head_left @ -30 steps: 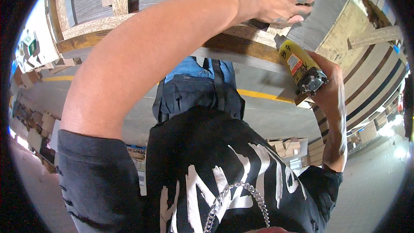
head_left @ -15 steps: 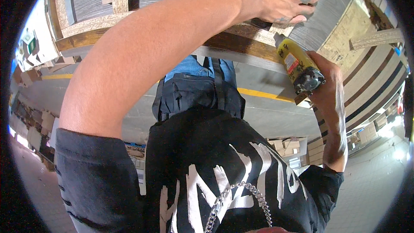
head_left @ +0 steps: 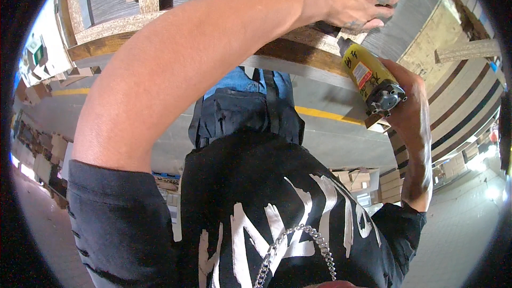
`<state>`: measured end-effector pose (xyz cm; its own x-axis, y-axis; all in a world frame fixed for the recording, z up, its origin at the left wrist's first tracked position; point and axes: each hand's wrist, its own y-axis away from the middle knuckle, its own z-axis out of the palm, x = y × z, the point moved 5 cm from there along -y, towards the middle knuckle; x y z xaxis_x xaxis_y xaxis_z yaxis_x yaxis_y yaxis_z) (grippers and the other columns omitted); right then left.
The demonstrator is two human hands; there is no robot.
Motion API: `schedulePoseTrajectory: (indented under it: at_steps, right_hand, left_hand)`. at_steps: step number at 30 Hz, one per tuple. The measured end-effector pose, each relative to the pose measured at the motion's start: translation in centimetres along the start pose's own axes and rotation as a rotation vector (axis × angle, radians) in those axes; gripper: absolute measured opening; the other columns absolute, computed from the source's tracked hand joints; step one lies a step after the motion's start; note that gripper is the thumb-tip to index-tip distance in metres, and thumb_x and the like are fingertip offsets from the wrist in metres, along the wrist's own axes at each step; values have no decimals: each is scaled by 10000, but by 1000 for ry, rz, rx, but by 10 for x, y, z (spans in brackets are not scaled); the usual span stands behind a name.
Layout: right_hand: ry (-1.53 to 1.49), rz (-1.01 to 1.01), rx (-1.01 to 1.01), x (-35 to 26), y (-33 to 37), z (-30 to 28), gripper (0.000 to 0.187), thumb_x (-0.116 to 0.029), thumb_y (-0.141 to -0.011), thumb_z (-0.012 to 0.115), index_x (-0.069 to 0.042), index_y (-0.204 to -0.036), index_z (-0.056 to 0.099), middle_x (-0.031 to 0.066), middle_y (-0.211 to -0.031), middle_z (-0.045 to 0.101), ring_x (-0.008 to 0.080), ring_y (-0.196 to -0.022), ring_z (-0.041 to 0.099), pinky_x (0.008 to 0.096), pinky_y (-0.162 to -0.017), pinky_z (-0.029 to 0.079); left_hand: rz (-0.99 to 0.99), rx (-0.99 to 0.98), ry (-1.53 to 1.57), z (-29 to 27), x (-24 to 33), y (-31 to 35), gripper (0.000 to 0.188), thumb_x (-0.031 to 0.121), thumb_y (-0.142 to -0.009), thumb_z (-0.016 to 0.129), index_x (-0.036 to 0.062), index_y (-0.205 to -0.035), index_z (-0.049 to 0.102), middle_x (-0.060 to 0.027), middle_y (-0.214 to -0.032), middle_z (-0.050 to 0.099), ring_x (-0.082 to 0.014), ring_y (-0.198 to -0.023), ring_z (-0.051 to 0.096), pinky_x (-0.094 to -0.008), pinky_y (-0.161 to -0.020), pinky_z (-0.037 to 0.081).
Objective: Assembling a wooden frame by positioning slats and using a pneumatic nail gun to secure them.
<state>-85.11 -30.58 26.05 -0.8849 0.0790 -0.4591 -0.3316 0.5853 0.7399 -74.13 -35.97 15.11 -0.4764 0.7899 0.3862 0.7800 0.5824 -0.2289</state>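
Note:
My left hand [head_left: 354, 0] lies palm down with fingers stretched out, over a chipboard strip of a slatted wooden frame [head_left: 120, 28]. Beneath the slats is a grey wood-grain panel [head_left: 400, 34]. Just to the right and nearer to me, my right hand [head_left: 409, 96] is wrapped round a nail gun [head_left: 364, 72] with a yellow body and a black end cap. Its narrow nose points at the frame's near edge, close to the left hand; whether it touches the wood I cannot tell. Most of the gun's grip is hidden behind its body and my hand.
On the right stands a stack of striped boards [head_left: 461, 106], with a loose chipboard piece [head_left: 466, 50] above it. A yellow line [head_left: 328, 114] crosses the grey floor below the frame. Cardboard-coloured pieces [head_left: 354, 180] lie farther off.
The nail gun and my right hand have shifted slightly right, and the gun's end cap has turned a little. My left hand has slid slightly right, fingers still stretched out.

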Motion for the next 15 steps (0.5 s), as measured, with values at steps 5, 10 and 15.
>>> schedulePoseTrajectory:
  at_steps: [5,10,15]
  right_hand:
    - [30,-107,-38,-4,-15,12,503,-30,-630,814,-37,-1111,668,180,-967,713,317,-889,712,385,-775,557]
    - [136,-6,-37,-9,-3,8,417,-68,-690,787,-64,-1091,673,157,-967,711,320,-876,704,399,-749,549]
    - [-237,115,60,9,29,4,479,-113,-736,748,-77,-1204,649,165,-1041,710,284,-947,706,374,-832,540]
  left_hand:
    - [-43,-12,-36,2,-7,23,531,409,-1020,315,46,-1348,521,-157,-1459,446,-285,-1440,290,-488,-1215,129]
    - [-14,-6,-35,4,-4,13,531,406,-1021,299,52,-1348,522,-154,-1469,438,-284,-1451,274,-487,-1218,122]
    - [-83,-131,-195,1,-2,20,482,448,-1030,352,192,-1414,492,-24,-1511,410,-219,-1473,237,-492,-1205,151]
